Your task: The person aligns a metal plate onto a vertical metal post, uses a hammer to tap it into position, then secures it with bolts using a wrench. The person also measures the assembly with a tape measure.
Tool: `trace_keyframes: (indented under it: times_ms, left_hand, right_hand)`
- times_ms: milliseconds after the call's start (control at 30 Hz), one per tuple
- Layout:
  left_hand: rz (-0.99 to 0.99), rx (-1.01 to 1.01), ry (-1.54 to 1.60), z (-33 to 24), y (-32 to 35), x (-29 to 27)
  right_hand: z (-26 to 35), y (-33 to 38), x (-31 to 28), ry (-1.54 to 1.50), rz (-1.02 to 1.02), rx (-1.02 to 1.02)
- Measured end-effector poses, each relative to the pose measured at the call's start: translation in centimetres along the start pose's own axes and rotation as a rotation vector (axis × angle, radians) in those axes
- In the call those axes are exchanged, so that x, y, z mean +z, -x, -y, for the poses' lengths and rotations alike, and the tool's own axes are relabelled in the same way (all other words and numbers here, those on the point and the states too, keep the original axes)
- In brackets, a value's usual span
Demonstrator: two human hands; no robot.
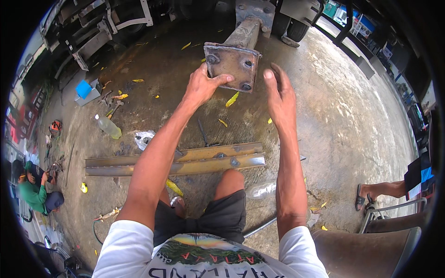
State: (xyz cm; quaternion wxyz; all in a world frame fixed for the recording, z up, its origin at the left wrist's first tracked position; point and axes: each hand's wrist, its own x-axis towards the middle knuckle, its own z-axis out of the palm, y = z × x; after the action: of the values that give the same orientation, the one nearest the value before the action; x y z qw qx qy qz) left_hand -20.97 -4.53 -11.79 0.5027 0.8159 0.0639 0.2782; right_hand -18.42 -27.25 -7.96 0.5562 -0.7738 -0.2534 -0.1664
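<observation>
A rusty square steel plate (pixel 234 69) with bolts and a hole near its corners faces me at the top middle. It ends a thick square steel post (pixel 244 33), which runs back to another bolted plate (pixel 259 11). My left hand (pixel 200 87) grips the lower left edge of the near plate, thumb lying across its face and fingers hidden behind. Just right of that plate, my right hand (pixel 282 95) is raised and holds nothing. Its thumb and fingers are extended, and a gap shows between hand and plate.
Yellow-brown steel bars (pixel 208 155) lie before my knees. A bottle of yellowish liquid (pixel 108 126), a hammer (pixel 116 107) and a torch (pixel 109 214) lie leftward. One person (pixel 34 190) crouches far left; another's legs (pixel 384 191) show right, near a large brown pipe (pixel 361 250).
</observation>
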Motion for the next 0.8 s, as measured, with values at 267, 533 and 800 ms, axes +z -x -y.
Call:
trace_keyframes:
  times_ms: [267, 533, 800]
  left_hand:
    - [-0.015, -0.079, -0.111, -2.2, 0.3, 0.0]
    - [-0.005, -0.006, -0.058, -0.9, 0.4, 0.3]
    - [0.106, 0.058, -0.248, -0.8, -0.5, -0.4]
  right_hand:
    - [3.0, -4.3, 6.8, 0.058, -0.224, -0.061]
    - [1.2, -5.0, 8.3, 0.052, -0.397, -0.149]
    - [1.5, -5.4, 9.9, 0.071, -0.656, -0.113]
